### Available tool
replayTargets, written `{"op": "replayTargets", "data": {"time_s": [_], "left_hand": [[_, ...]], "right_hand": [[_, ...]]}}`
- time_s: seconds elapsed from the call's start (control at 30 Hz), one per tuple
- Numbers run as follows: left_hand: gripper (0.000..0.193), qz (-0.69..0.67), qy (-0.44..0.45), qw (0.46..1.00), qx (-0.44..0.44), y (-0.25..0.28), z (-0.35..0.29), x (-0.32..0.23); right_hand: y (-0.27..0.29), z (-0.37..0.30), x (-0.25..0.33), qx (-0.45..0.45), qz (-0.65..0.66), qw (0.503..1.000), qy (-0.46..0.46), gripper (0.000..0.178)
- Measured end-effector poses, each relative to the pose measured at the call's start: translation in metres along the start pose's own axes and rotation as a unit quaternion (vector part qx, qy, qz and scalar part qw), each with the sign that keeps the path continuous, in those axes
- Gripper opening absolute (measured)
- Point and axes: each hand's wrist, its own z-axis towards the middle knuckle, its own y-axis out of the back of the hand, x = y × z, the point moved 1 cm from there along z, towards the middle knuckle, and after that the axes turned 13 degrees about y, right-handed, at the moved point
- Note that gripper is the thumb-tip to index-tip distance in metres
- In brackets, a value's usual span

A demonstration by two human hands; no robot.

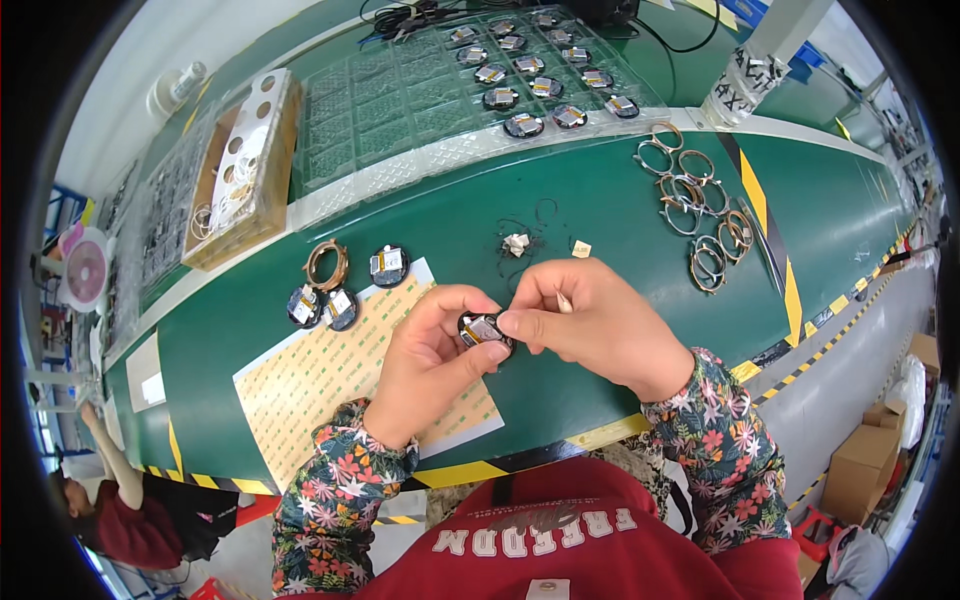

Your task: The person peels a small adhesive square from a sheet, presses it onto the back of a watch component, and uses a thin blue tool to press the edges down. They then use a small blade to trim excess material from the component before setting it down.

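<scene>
A small round black watch module [482, 331] with a silver battery on its face is held up over the green table. My left hand [432, 352] grips its left and lower edge between thumb and fingers. At its right edge, the thumb and forefinger of my right hand [590, 325] are pinched together; their tips hide that part. A thin, pale pointed piece [564, 301] sticks out between the right fingers, its kind unclear. Left of my hands lie similar modules [388, 266] and a bronze ring-shaped watch case [326, 266]. Beneath my left hand is a patterned tan adhesive sheet [310, 390].
Clear trays [400, 110] with several modules stand at the back. Several metal watch cases [690, 200] lie at right. A carton box [245, 180] stands back left. Ahead are black scraps with a white crumpled bit [515, 244]. Another person [130, 510] is at far left.
</scene>
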Motion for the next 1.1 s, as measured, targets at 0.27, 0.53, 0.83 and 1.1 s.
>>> {"op": "replayTargets", "data": {"time_s": [0.27, 0.53, 0.83, 1.1], "left_hand": [[0.037, -0.005, -0.001, 1.000, 0.027, 0.001, 0.000, -0.001], [0.036, -0.069, 0.015, 0.997, 0.042, 0.002, 0.001, -0.001], [0.037, -0.027, 0.019, 0.999, 0.023, 0.000, 0.003, -0.002], [0.036, -0.018, 0.003, 1.000, 0.020, 0.000, 0.002, 0.001]], "right_hand": [[0.000, -0.003, -0.011, 0.010, 0.217, 0.970, -0.104, 0.016], [-0.003, -0.006, -0.016, -0.005, 0.303, 0.948, -0.098, 0.014], [-0.005, -0.006, -0.014, -0.021, 0.314, 0.944, -0.096, 0.011], [-0.009, -0.008, -0.017, -0.031, 0.331, 0.937, -0.108, 0.009]]}}
